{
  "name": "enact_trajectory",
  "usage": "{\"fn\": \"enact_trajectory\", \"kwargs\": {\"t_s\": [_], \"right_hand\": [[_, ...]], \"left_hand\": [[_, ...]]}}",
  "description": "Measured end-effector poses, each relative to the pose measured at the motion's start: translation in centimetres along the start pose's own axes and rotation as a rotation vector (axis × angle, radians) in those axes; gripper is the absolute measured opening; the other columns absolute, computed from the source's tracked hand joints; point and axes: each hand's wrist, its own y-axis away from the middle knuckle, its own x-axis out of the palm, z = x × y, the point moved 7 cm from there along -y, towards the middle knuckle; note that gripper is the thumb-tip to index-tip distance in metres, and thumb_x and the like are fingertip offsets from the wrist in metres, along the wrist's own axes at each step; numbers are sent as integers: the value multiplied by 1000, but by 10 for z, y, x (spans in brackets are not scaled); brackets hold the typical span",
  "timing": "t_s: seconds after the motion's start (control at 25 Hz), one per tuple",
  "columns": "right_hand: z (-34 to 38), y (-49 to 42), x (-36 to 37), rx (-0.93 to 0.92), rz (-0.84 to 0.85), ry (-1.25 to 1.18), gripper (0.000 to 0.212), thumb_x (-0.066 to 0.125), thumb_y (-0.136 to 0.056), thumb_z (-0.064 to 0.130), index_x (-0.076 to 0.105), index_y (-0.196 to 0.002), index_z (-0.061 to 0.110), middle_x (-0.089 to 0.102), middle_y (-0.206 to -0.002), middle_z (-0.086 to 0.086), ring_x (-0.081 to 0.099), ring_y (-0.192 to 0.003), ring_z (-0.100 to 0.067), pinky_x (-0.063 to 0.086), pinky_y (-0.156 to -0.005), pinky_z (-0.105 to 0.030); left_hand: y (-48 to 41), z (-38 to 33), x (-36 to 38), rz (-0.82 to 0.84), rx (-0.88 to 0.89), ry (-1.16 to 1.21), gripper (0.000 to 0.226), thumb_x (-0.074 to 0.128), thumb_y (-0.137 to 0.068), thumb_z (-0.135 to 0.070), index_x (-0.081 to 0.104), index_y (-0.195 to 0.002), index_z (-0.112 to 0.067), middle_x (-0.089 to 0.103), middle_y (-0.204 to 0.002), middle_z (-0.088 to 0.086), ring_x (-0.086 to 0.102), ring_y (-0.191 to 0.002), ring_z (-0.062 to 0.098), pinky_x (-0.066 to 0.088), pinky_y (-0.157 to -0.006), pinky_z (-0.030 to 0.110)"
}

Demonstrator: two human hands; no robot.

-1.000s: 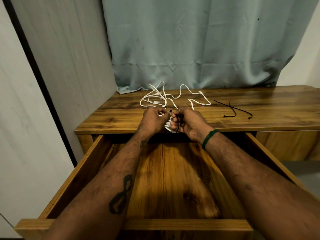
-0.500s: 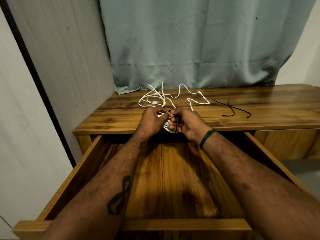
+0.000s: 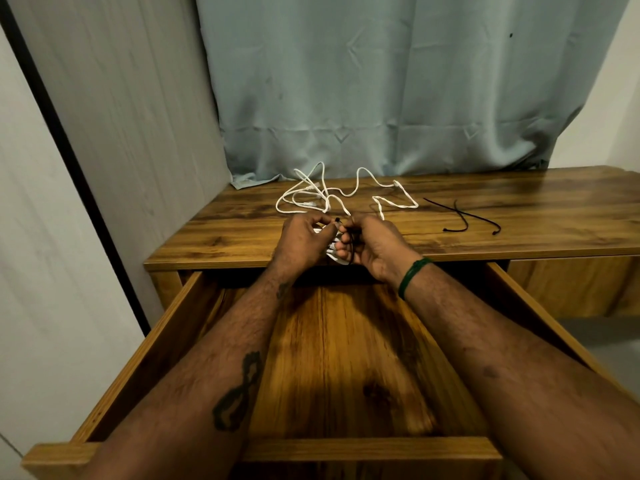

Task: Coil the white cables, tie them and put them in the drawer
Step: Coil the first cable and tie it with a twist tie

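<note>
coiled white cable (image 3: 337,260) between left hand (image 3: 300,241), right hand (image 3: 379,247) — fingers (image 3: 344,251) curled round

Home room: wooden desk (image 3: 519,216), curtain (image 3: 381,98) behind

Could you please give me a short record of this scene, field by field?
left hand: holds coil, fingers at tie's end
right hand: grips coil and tie
coil: white, bunched between both hands
loose cables: white, tangled on desk behind hands
spare ties: two, black, on desk right of cables
drawer: open below hands
</note>
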Motion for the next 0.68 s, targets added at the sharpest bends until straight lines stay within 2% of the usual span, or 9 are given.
{"fn": "enact_trajectory", "kwargs": {"t_s": [0.16,0.36,0.48,0.6,0.68], "right_hand": [[-4,-3,0,16,3,21,20,52,-92,11,62,-75,7,54,-57,-4,57,-48,-16,52,-45,-24],[-3,-7,-4,-13,-6,81,10,59,-95,7,64,-88,4,60,-65,-7,58,-50,-15,52,-47,-25],[3,-8,-8,-60,-29,115,4,63,-93,5,65,-90,2,64,-66,-10,62,-48,-16,52,-45,-24],[4,-8,-12,-14,-15,124,7,61,-92,4,65,-87,4,65,-62,-10,62,-48,-18,51,-43,-23],[6,-7,-15,-21,-41,159,6,63,-88,3,67,-83,5,64,-63,-10,58,-48,-19,48,-43,-23]], "left_hand": [[3,-5,1,33,16,-17,12,70,-90,-30,77,-96,-23,74,-90,-6,69,-79,10,48,-67,21],[4,-5,0,107,34,-33,18,67,-90,-34,78,-102,-27,77,-94,-10,71,-89,7,58,-80,30],[4,-6,6,189,66,3,22,67,-86,-38,79,-100,-27,78,-89,-7,74,-84,18,60,-76,41],[4,-9,9,245,110,7,13,71,-87,-31,80,-95,-26,78,-88,-9,73,-83,13,60,-79,38],[6,-11,10,285,98,36,8,73,-87,-30,79,-90,-27,76,-82,-12,70,-75,12,60,-70,39]]}}
